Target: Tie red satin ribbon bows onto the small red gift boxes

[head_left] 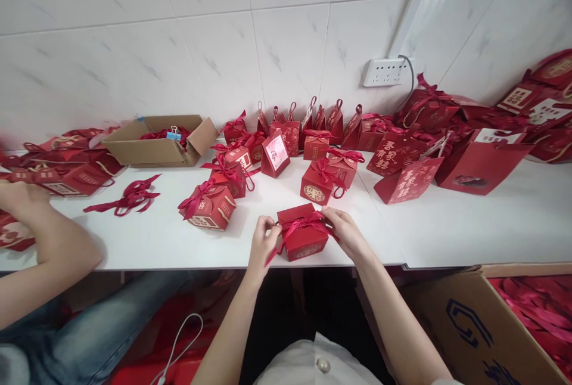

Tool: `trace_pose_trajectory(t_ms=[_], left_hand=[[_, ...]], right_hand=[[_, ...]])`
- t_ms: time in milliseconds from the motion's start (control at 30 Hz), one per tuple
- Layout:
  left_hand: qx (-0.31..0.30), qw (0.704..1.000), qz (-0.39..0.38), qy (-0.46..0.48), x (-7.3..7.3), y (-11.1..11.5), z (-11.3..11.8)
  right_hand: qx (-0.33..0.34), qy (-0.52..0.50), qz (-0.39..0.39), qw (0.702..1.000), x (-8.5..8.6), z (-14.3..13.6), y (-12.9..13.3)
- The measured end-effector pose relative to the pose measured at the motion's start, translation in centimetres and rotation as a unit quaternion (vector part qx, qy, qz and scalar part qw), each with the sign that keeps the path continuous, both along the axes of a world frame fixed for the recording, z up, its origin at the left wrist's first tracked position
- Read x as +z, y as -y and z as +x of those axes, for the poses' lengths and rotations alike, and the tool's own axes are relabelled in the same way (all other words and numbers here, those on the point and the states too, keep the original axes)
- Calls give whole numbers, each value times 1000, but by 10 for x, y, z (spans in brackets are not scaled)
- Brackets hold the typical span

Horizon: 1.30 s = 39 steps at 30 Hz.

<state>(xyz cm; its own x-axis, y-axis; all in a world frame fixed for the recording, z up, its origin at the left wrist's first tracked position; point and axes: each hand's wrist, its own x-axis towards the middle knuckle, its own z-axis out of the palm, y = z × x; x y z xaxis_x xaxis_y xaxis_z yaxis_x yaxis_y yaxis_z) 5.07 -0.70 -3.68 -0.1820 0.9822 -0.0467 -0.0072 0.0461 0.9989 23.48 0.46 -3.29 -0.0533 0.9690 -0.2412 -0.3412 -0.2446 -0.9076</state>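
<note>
A red gift box (306, 244) with a gold pattern on its front stands at the front edge of the white table. A red ribbon (304, 222) is tied in a bow across its top. At the box's left side, my left hand (264, 241) pinches a loop of the ribbon between thumb and fingers. My right hand (343, 229) is closed on the ribbon at the box's upper right corner. Just behind stands another ribboned red box (318, 185), and a further one (210, 209) sits to the left.
An open cardboard box (154, 151) with ribbons stands at the back left, loose ribbons (129, 196) before it. Another person's arm (53, 242) rests at the far left. Red bags (480, 164) crowd the right. A large carton (447, 319) sits below the table's right edge.
</note>
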Motion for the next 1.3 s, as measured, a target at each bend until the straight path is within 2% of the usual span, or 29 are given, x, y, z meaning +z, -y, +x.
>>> trace_pose_trajectory(t_ms=[100,167,233,300,367,467,567,700,767,867,967,1133,1233,1300], left_hand=[[5,999,-11,48,0,-1,-13],[-19,998,-14,60,-1,-1,-18],[-80,995,-7,56,-3,1,-18],[-146,988,8,48,-5,4,-13],[-179,983,20,48,-7,8,-5],[-190,980,31,58,-9,13,3],[-175,984,28,24,-9,16,1],[-119,979,64,-151,2,20,-5],[-121,968,92,-199,12,23,-4],[-218,961,43,-165,26,28,4],[-349,929,-45,-114,31,35,16],[-495,857,-96,-103,22,47,32],[-580,793,-99,-160,13,49,34],[-605,760,-91,-221,6,47,36]], right_hand=[[-27,81,96,992,-8,19,3],[27,122,165,978,-14,29,6],[126,165,214,955,-18,34,7],[196,212,237,927,-19,34,6],[231,234,239,914,-19,31,3],[244,212,245,914,-18,26,-1],[192,245,275,910,-17,25,3],[102,317,312,890,-15,30,16],[65,347,320,879,-14,35,24],[22,380,324,866,-11,45,35],[-15,390,315,865,-5,54,46],[-64,413,317,851,7,71,66],[-99,435,324,834,13,83,78],[-123,450,326,822,16,92,86]])
